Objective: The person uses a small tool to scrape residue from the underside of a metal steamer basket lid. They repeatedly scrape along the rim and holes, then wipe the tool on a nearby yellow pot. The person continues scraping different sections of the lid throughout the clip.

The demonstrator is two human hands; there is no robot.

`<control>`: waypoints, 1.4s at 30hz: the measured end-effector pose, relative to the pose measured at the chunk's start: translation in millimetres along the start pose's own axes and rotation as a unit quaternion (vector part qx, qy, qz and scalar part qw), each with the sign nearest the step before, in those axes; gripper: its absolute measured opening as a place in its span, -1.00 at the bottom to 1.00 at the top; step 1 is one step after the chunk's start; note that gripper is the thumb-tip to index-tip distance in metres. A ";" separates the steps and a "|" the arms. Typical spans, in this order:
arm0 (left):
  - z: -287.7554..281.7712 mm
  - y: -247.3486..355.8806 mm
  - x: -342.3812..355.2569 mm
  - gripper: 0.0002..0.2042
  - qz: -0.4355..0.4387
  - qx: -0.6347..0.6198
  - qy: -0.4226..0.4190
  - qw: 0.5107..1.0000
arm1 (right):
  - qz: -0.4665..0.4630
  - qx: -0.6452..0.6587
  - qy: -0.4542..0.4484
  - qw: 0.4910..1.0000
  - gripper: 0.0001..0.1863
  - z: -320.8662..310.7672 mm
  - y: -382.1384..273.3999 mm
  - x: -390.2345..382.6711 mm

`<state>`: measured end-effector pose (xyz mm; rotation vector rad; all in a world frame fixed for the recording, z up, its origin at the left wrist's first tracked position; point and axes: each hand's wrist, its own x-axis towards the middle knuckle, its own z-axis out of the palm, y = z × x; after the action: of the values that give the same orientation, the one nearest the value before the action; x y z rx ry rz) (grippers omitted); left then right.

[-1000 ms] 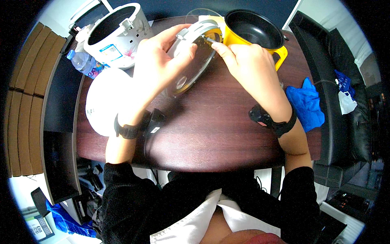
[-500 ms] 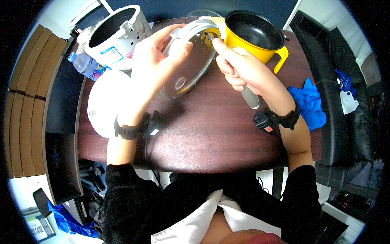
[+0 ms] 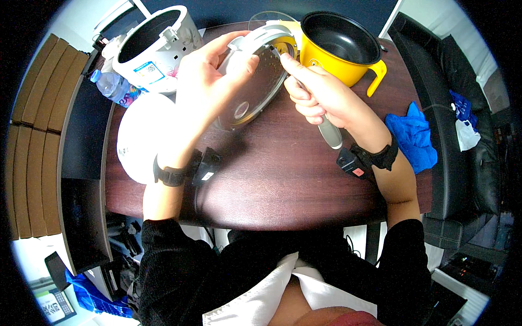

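Note:
My left hand [image 3: 217,70] grips a round lid [image 3: 253,89] by its pale grey rim and holds it tilted above the table. The lid's inner face is shiny, with small specks or droplets on it. In my right hand [image 3: 321,95] is a slim tool with a grey handle [image 3: 329,133]; my thumb lies along it toward the lid's upper edge. The tool's working end is dark and too small to make out. A white rice cooker body [image 3: 157,51] with a dark inside stands open behind my left hand. Beside my left forearm lies a white rounded object [image 3: 138,138], overexposed.
A yellow pot [image 3: 340,46] with a black inside stands at the back right, beside a clear glass lid [image 3: 272,16]. A blue cloth [image 3: 411,138] lies near the right edge. On the left is a plastic bottle [image 3: 111,87]; a black sofa [image 3: 443,119] flanks the brown table [image 3: 283,190].
My right hand has shifted slightly left with the tool, and its handle now leans a little more. The lid and my left hand stay about where they were.

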<state>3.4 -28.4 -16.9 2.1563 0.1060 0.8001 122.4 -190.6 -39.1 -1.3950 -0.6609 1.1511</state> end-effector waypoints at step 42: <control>2.4 -0.5 -0.8 -0.63 0.015 0.021 0.016 1.000 | 0.037 0.059 -0.042 0.997 -0.37 1.2 -3.5 -2.9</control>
<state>4.2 -29.9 -18.8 2.1896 0.1077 0.8583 121.0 -192.1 -34.8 -1.2842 -0.5949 1.2928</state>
